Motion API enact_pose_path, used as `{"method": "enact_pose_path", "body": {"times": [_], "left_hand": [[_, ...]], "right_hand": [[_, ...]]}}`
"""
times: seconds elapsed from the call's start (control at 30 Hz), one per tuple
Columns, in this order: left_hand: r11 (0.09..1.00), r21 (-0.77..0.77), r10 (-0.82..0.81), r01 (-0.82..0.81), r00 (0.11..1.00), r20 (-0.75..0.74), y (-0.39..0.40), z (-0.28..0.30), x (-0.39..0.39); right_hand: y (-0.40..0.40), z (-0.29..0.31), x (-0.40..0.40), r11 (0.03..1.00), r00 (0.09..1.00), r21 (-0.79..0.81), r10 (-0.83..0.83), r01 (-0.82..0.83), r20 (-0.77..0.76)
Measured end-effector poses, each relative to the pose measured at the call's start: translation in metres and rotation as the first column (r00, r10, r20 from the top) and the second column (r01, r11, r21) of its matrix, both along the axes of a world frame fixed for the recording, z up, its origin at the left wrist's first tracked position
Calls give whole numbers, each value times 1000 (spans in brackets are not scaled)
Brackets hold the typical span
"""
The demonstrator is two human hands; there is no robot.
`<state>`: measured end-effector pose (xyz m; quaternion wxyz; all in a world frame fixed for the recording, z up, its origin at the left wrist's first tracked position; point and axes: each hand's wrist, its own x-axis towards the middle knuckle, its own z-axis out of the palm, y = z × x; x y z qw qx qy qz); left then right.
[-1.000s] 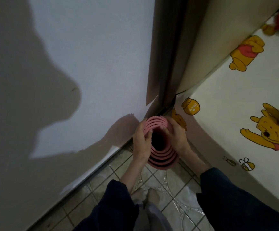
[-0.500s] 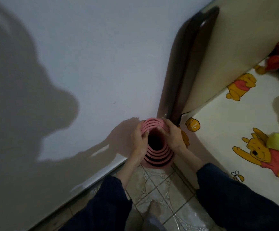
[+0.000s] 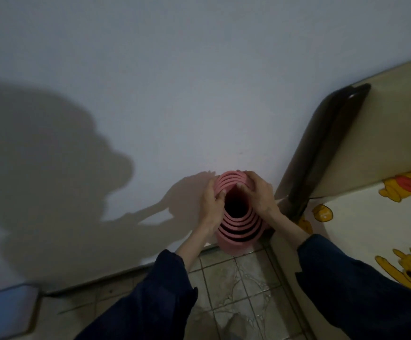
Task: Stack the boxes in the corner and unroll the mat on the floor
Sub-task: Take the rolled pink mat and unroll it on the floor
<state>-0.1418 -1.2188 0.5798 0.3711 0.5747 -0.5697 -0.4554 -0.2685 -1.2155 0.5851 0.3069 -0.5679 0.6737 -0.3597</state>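
Note:
A pink rolled mat (image 3: 238, 231) stands upright on its end against the white wall, in the gap beside a bed. I look down into its dark hollow middle, ringed by loose coils. My left hand (image 3: 211, 202) grips the top rim on the left side, fingers hooked over the inner coils. My right hand (image 3: 258, 192) clasps the top rim from the right. No boxes are recognisable in this view.
The bed (image 3: 371, 229), with a cartoon-bear sheet, fills the right side; its dark headboard (image 3: 322, 153) leans at the wall. Tiled floor (image 3: 236, 290) lies below the mat. A blurred blue flat object (image 3: 6, 312) sits at the lower left by the wall.
The view has swung left and drawn back, showing more wall and floor. Both hands keep their hold on the top of the mat, which stays upright by the wall.

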Motion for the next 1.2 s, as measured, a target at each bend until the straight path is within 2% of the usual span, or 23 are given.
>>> {"method": "enact_pose_path", "body": {"times": [0.23, 0.43, 0.57, 0.73, 0.9, 1.2], "left_hand": [[973, -71, 223, -220, 974, 34, 80, 34, 85], [885, -85, 465, -458, 881, 91, 151, 48, 174], [754, -126, 657, -645, 740, 141, 210, 53, 238], [581, -170, 813, -796, 560, 160, 291, 55, 307], [397, -236, 915, -887, 362, 180, 371, 64, 362], [81, -179, 989, -980, 57, 135, 554, 67, 444]], "right_hand": [[50, 30, 85, 977, 977, 5, 215, -215, 2], [90, 46, 184, 889, 890, 29, 456, -456, 9], [124, 49, 262, 768, 769, 32, 640, -639, 1], [183, 56, 356, 562, 562, 7, 827, -827, -12], [250, 59, 430, 425, 425, -26, 905, -905, 12], [420, 67, 547, 97, 97, -24, 995, -995, -11]]}}
